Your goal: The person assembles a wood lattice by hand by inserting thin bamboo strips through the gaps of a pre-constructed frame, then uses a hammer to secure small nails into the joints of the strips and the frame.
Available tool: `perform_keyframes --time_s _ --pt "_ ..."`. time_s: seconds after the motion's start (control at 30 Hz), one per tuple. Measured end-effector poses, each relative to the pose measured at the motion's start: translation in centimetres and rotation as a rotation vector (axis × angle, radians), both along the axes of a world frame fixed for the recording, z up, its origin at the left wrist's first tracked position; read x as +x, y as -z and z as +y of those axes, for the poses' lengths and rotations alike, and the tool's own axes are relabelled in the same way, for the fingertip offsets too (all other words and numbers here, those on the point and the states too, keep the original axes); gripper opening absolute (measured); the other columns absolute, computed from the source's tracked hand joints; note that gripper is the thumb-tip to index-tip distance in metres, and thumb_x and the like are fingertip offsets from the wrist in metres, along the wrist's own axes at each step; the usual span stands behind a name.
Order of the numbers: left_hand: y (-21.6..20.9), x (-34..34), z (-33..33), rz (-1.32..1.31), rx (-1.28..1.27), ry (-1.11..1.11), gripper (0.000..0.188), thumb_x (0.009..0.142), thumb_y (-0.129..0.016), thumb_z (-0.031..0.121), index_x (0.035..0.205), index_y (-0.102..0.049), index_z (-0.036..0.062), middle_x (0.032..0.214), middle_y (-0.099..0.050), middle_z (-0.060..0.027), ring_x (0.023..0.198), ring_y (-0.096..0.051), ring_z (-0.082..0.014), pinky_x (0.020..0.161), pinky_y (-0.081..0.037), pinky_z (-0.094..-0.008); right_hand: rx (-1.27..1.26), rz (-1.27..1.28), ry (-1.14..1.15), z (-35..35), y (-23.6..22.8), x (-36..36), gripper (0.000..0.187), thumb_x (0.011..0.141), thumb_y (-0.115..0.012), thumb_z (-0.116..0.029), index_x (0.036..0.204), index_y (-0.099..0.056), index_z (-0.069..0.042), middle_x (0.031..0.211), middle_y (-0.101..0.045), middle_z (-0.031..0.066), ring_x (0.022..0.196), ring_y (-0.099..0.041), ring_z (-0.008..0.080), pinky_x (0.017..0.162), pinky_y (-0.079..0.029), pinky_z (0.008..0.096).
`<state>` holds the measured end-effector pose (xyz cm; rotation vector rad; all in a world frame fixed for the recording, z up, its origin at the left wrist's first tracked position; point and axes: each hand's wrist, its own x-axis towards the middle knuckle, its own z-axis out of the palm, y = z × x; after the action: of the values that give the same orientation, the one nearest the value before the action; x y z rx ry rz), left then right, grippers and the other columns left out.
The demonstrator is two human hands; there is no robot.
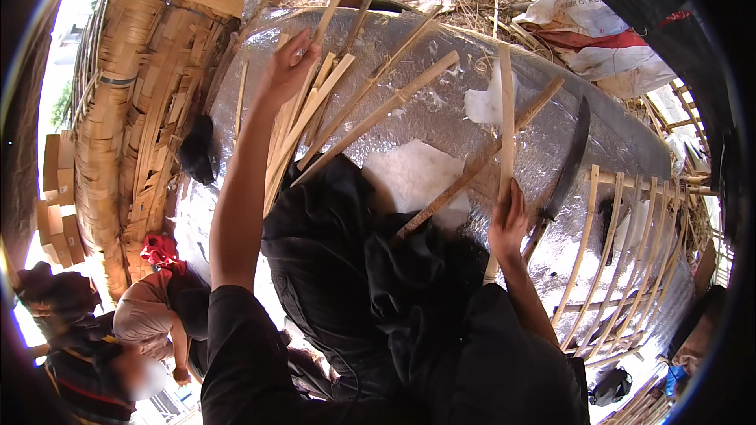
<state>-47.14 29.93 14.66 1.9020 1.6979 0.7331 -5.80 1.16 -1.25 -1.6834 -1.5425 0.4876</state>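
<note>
I see right hand [509, 222] nearer: its grip pinches the bamboo strip [506, 110], which extends mostly ahead, long axis forward | left hand [290, 67], fingers loosely spread, is beside other strips [318, 108].

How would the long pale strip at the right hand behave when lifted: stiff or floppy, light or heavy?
The pale strip seems fairly stiff, since it runs nearly straight beyond the right hand. Being narrow, it is likely light for its length.
</note>
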Motion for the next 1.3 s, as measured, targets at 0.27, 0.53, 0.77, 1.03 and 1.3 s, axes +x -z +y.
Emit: perform_keyframes --time_s 0.27,0.53,0.77,1.03,1.3 --pt "1.3 -5.0 -5.3 0.162 -0.060 -0.263 0.042 0.099 -0.067 0.038 0.124 -0.071 0.0048 0.125 -0.071 -0.0162 0.108 -0.070 -0.0283 0.093 -0.055 -0.0389 -0.099 0.035 0.031 0.1 -0.9 0.5 0.055 0.089 -0.054 0.000 0.144 -0.047 0.006 0.125 -0.061 0.0315 0.111 -0.062 0.0507 0.095 -0.051 0.0536" --pt "9.2 -21.9 -21.0 0.480 -0.078 -0.547 0.029 0.088 -0.079 0.027 0.107 -0.077 0.0061 0.113 -0.075 -0.0155 0.096 -0.073 -0.0325 0.087 -0.058 -0.0400 -0.094 0.070 0.013 0.0 -1.2 -0.4 0.050 0.092 -0.052 -0.001 0.142 -0.049 0.005 0.126 -0.063 0.0303 0.111 -0.064 0.0486 0.095 -0.051 0.0516" --pt "12.0 -22.8 -24.0 0.416 -0.144 -0.429 0.036 0.083 -0.085 0.032 0.108 -0.077 0.0069 0.105 -0.074 -0.0177 0.094 -0.073 -0.0306 0.084 -0.058 -0.0411 -0.096 0.039 0.043 0.0 -0.7 0.1 0.048 0.094 -0.052 -0.002 0.141 -0.051 0.005 0.126 -0.064 0.0291 0.111 -0.065 0.0472 0.095 -0.051 0.0502" --pt "10.8 -20.2 -21.6 0.316 -0.317 -0.551 0.034 0.086 -0.080 0.032 0.101 -0.076 0.0018 0.095 -0.076 -0.0195 0.091 -0.075 -0.0305 0.081 -0.058 -0.0413 -0.148 0.056 0.022 0.0 -0.8 0.3 0.052 0.093 -0.054 -0.001 0.144 -0.046 0.006 0.129 -0.061 0.0326 0.116 -0.061 0.0524 0.098 -0.050 0.0536" --pt "12.8 -22.4 -23.6 0.569 -0.222 -0.579 0.034 0.090 -0.075 0.033 0.098 -0.074 0.0007 0.095 -0.076 -0.0204 0.093 -0.074 -0.0324 0.084 -0.056 -0.0420 -0.120 0.032 0.015 0.1 -1.0 -0.2 0.050 0.093 -0.053 -0.002 0.142 -0.049 0.006 0.127 -0.062 0.0324 0.113 -0.063 0.0506 0.096 -0.051 0.0528"
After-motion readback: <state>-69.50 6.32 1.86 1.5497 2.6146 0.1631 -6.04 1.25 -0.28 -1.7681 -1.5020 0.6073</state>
